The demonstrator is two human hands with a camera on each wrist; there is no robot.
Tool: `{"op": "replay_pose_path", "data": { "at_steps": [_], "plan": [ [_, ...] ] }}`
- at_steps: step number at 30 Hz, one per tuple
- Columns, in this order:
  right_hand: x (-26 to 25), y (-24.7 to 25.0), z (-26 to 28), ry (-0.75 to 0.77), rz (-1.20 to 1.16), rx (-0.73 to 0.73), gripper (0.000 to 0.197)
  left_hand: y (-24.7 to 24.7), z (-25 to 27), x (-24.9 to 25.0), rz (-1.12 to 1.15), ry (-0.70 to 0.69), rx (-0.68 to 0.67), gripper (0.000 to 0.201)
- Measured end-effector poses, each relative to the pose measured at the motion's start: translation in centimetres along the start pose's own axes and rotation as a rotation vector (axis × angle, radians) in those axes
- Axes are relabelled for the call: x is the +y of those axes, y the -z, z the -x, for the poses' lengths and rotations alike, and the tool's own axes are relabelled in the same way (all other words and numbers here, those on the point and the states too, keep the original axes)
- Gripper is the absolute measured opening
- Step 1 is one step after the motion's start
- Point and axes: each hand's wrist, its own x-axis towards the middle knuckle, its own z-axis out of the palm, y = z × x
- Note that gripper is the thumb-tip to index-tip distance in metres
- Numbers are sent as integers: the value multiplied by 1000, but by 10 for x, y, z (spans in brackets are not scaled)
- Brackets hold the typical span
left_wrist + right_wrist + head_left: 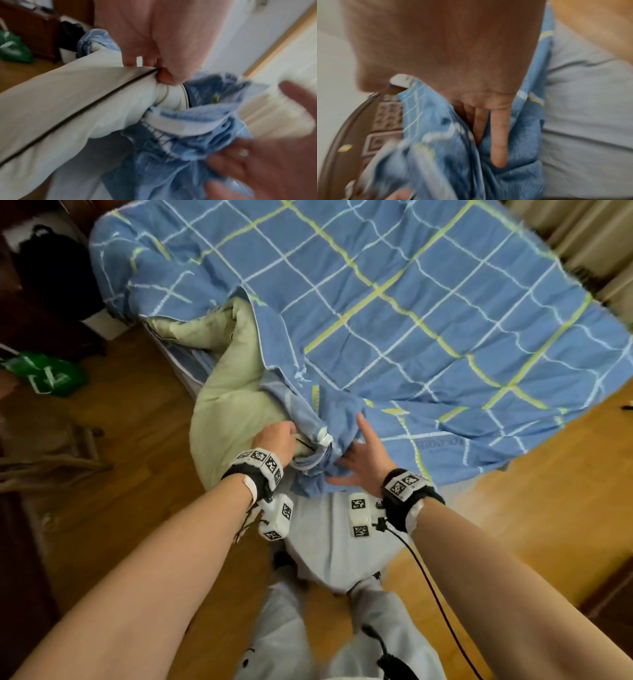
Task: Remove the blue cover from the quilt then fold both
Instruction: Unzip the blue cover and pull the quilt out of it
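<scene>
The blue checked cover (pixel 411 313) lies spread over the bed, bunched at its near corner. A pale green quilt (pixel 229 402) with dark piping comes out of the cover's opening and hangs off the bed's near left side. My left hand (pixel 279 438) grips the quilt's corner; in the left wrist view its fingers (pixel 164 77) pinch the quilt (pixel 68 102) at the piping. My right hand (pixel 363 453) rests with spread, straight fingers on the bunched cover beside it. The right wrist view shows its fingers (pixel 499 135) lying flat along the cover (pixel 445 155).
I stand on a wooden floor (pixel 513 508) at the bed's near corner, grey trousers (pixel 342 542) against the hanging cover. A green bag (pixel 51 374) and a dark bag (pixel 51 268) sit at the left by dark furniture. Curtains (pixel 582 234) hang at the back right.
</scene>
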Motion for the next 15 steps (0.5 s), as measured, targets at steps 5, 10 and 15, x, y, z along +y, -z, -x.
{"op": "replay_pose_path", "data": {
  "at_steps": [5,10,15],
  "plan": [
    [29,-6,-29,-137,146,276,79,2,1,-21,45,-80,-96,27],
    [33,-17,-30,-68,272,505,48,19,1,-40,140,-65,-77,29],
    [41,-38,-14,-58,193,479,44,30,5,-41,82,-105,-131,32]
  ]
}}
